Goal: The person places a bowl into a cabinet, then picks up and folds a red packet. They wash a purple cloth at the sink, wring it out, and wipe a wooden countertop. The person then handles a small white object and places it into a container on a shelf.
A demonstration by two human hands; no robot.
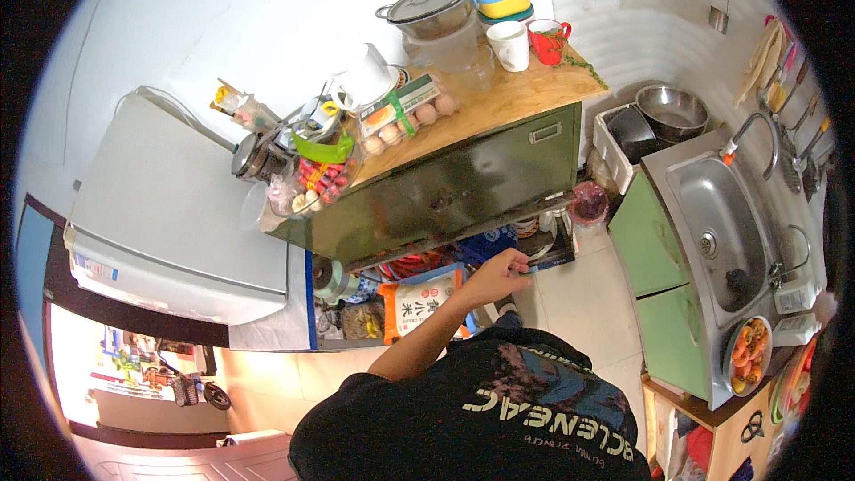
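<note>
My left arm reaches across my black shirt toward the low storage space under the green cabinet panel (436,200). My left hand (500,278) is above its near edge, fingers bent and drawn together; what they hold, if anything, is too small to make out. Close to the hand are a dark blue item (486,244) and a stack of dishes (534,240). Left of my forearm stands an orange and white grain bag (419,307), with a bag of dry goods (363,321) and a pale green pot (334,283) beyond it. My right hand does not show.
On the wooden top (525,89) stand an egg carton (405,116), a lidded pot (432,13), a white mug (509,44) and a red mug (549,40). To the right is a steel sink (712,205) with a bowl of cut vegetables (748,352). A white appliance (178,205) stands left.
</note>
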